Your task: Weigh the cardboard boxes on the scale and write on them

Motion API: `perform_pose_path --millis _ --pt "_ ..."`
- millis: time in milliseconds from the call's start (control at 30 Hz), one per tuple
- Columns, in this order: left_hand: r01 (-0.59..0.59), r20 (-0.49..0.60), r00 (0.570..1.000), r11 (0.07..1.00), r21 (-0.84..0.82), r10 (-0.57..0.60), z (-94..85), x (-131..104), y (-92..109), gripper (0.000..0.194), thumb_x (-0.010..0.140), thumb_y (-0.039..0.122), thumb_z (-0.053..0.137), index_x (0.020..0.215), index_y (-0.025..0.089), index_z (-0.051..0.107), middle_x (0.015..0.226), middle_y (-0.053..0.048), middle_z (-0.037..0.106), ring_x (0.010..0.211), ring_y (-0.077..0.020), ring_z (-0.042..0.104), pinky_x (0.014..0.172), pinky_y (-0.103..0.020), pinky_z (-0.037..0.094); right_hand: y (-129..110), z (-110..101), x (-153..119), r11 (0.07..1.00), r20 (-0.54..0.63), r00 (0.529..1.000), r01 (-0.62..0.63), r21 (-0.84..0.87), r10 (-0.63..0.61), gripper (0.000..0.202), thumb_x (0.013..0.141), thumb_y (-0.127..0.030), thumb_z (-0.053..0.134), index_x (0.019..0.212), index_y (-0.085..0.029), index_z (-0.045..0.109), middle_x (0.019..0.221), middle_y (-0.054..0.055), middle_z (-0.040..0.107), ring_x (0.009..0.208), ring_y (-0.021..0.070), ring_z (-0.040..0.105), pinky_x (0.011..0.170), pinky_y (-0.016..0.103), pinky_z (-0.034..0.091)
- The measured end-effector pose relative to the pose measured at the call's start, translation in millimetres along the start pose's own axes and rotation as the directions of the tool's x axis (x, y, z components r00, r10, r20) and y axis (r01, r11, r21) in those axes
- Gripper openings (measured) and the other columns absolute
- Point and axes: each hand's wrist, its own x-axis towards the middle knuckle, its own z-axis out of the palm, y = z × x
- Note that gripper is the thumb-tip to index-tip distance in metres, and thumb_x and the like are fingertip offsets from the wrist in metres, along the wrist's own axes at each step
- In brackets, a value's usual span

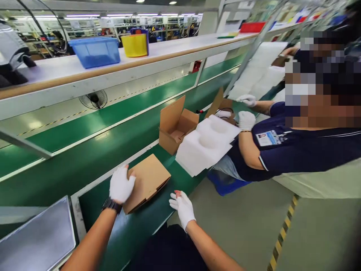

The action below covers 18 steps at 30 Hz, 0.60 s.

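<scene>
Pressing flat on the closed cardboard box (146, 181) at the green belt's (84, 162) near edge, the left hand (120, 184) steadies it; the right hand (182, 206), at four o'clock, hovers open and empty. Judging so, sealing seems underway, needing both hands on it.

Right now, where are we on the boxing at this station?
Done: the closed cardboard box lies on the green belt, flaps folded shut. In hand: the left hand presses on its near corner; the right hand hovers beside it, open and empty. Left: an open carton waits further along, the white foam inserts still outside it, where a co-worker's gloved hands are busy.
</scene>
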Motion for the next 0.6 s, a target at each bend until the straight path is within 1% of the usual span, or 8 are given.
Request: perform_pose_path --millis 67,133,233,300,333,433,533,600 --pt "0.004 0.087 0.996 0.996 0.085 -0.011 6.2 19.8 11.7 0.057 0.093 0.049 0.035 0.129 0.009 0.055 0.131 -0.014 0.058 0.12 -0.03 0.053 0.103 -0.041 0.042 12.0 2.1 -16.1 0.998 0.111 0.992 -0.052 -0.048 0.057 0.06 0.062 -0.063 0.077 0.093 -0.017 0.055 0.082 0.006 0.065 0.062 0.0155 0.06 0.059 0.03 0.05" --pt "0.024 0.138 0.989 0.989 0.143 -0.045 14.0 28.5 22.8 0.059 0.094 0.053 0.032 0.129 0.011 0.055 0.123 -0.015 0.063 0.11 -0.0326 0.059 0.092 -0.044 0.047 17.4 13.4 -24.6 0.993 0.181 0.978 -0.098 -0.059 0.107 0.059 0.057 -0.058 0.083 0.089 -0.019 0.052 0.073 0.001 0.061 0.055 0.011 0.054 0.052 0.024 0.044" --pt "0.027 0.123 0.991 0.974 0.225 -0.055 23.6 26.2 31.4 0.062 0.093 0.058 0.03 0.13 0.015 0.055 0.108 -0.014 0.068 0.095 -0.0338 0.063 0.079 -0.045 0.048 17.9 34.9 -24.3 0.972 0.222 0.946 -0.227 -0.06 0.235 0.066 0.049 -0.051 0.089 0.091 -0.021 0.049 0.068 -0.004 0.056 0.046 0.0055 0.042 0.044 0.019 0.032" --pt "0.017 0.108 0.993 0.964 0.265 -0.048 26.9 22.6 31.8 0.061 0.093 0.058 0.028 0.128 0.017 0.056 0.105 -0.013 0.068 0.092 -0.0328 0.064 0.075 -0.043 0.047 17.2 46.5 -20.9 0.954 0.23 0.926 -0.291 -0.066 0.298 0.07 0.045 -0.05 0.09 0.093 -0.021 0.048 0.065 -0.006 0.053 0.042 0.0039 0.036 0.042 0.018 0.026" --pt "0.014 0.107 0.993 0.962 0.273 -0.045 27.8 21.6 31.2 0.061 0.094 0.059 0.028 0.127 0.017 0.056 0.105 -0.013 0.068 0.091 -0.0324 0.064 0.074 -0.042 0.047 17.0 51.3 -19.6 0.949 0.232 0.921 -0.307 -0.067 0.314 0.071 0.045 -0.05 0.09 0.094 -0.021 0.048 0.064 -0.007 0.051 0.041 0.0035 0.034 0.041 0.018 0.025" --pt "0.008 0.101 0.994 0.957 0.29 -0.039 28.6 22.0 28.7 0.062 0.094 0.059 0.026 0.126 0.016 0.056 0.105 -0.013 0.068 0.092 -0.0324 0.063 0.074 -0.042 0.046 17.6 63.5 -18.5 0.944 0.222 0.918 -0.324 -0.056 0.328 0.071 0.044 -0.056 0.089 0.088 -0.021 0.045 0.062 -0.008 0.047 0.041 0.0032 0.034 0.042 0.018 0.026" --pt "0.004 0.105 0.994 0.953 0.303 -0.037 28.8 23.5 27.2 0.063 0.094 0.061 0.024 0.127 0.018 0.056 0.106 -0.012 0.068 0.092 -0.033 0.063 0.074 -0.043 0.047 19.0 75.0 -20.9 0.95 0.173 0.934 -0.312 -0.028 0.312 0.07 0.045 -0.061 0.087 0.081 -0.022 0.042 0.067 -0.005 0.052 0.045 0.0064 0.045 0.043 0.02 0.034" --pt "0.004 0.105 0.994 0.952 0.307 -0.037 28.9 24.3 27.0 0.063 0.093 0.061 0.024 0.127 0.019 0.056 0.107 -0.012 0.067 0.092 -0.0334 0.063 0.073 -0.043 0.047 20.0 81.8 -22.3 0.963 0.144 0.953 -0.27 -0.007 0.268 0.069 0.047 -0.063 0.085 0.079 -0.023 0.041 0.068 -0.002 0.055 0.049 0.0106 0.051 0.044 0.023 0.038"
